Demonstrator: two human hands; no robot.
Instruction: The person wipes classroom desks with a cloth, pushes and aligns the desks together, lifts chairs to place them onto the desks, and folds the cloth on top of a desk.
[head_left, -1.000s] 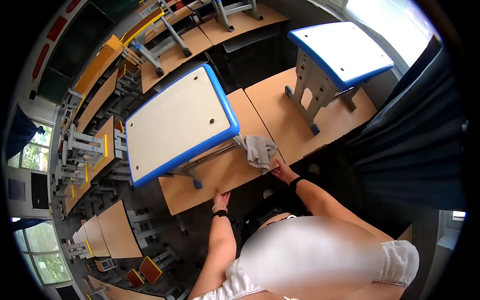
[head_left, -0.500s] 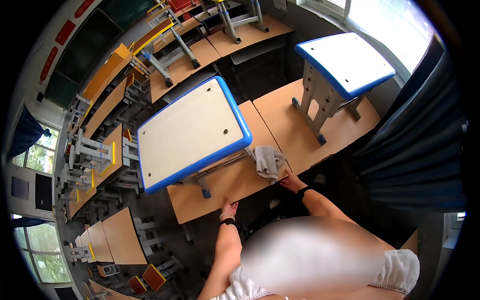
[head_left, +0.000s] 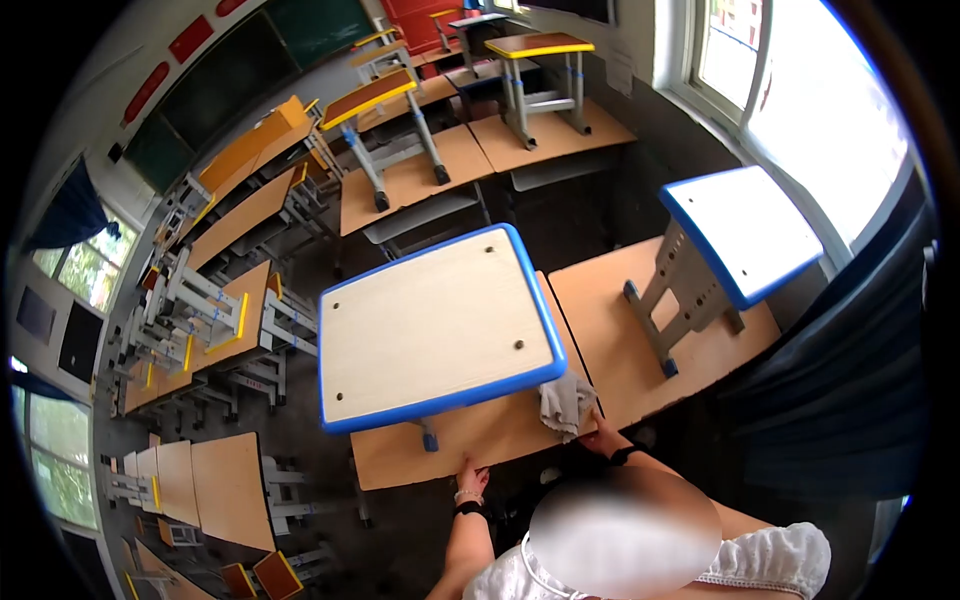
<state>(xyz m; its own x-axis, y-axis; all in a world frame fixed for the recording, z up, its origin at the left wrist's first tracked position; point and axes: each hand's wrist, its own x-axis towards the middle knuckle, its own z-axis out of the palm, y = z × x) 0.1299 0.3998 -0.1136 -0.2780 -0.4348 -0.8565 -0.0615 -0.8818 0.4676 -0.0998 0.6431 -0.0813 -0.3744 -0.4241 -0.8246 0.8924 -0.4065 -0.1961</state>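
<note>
A wooden-topped school desk (head_left: 500, 440) stands right in front of me. My left hand (head_left: 472, 478) is closed on its near edge, left of the middle. At the near right corner of the same desk, my right hand (head_left: 603, 437) grips the edge, its fingers partly hidden. Just above that hand a crumpled grey cloth (head_left: 566, 405) lies on the desktop. A stool (head_left: 430, 325) with a pale seat and blue rim stands upright on the desk, covering much of the top.
A second desk (head_left: 600, 330) adjoins on the right, bearing another blue-rimmed stool (head_left: 745, 225). Dark blue curtains (head_left: 830, 400) hang at the right, beside a bright window (head_left: 830, 110). Rows of desks with yellow-edged stools (head_left: 540, 45) stand ahead and to the left.
My view has tilted up, so the desks and stools appear lower, with more of the front rows showing. Both hands stay on the desk edge.
</note>
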